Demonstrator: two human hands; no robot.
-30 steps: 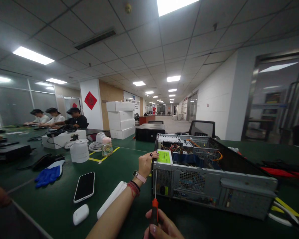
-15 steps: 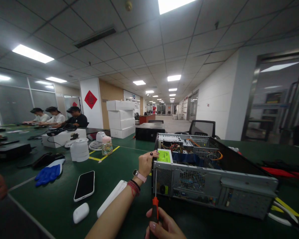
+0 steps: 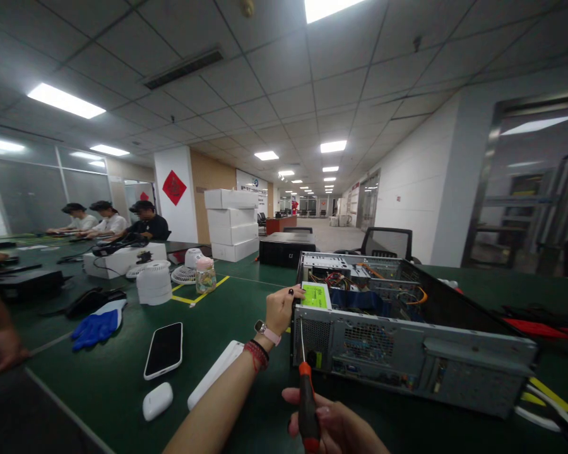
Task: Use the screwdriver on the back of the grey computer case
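An open computer case (image 3: 407,343) lies on its side on the green table, its rear panel towards me. My left hand (image 3: 280,309) grips its near left corner, with fingers at the edge of the power supply (image 3: 315,295), which bears a bright green label. My right hand (image 3: 336,421) holds a screwdriver (image 3: 307,403) with a black and orange handle, below the rear panel. Its thin shaft points up, and the tip meets the panel's upper left part, beside the vent mesh. Whether a screw sits under the tip is too small to tell.
Left of my forearm lie a phone (image 3: 163,350), a white earbud case (image 3: 158,401) and a long white object (image 3: 215,373). Beyond are blue gloves (image 3: 96,328), small white fans (image 3: 153,282) and a jar (image 3: 205,277). Another person's hand (image 3: 2,347) is at the left edge.
The screwdriver handle has tilted and moved right with my right hand, whose fingers look looser around it. My left hand keeps its place on the case. The other person's hand has come further into view.
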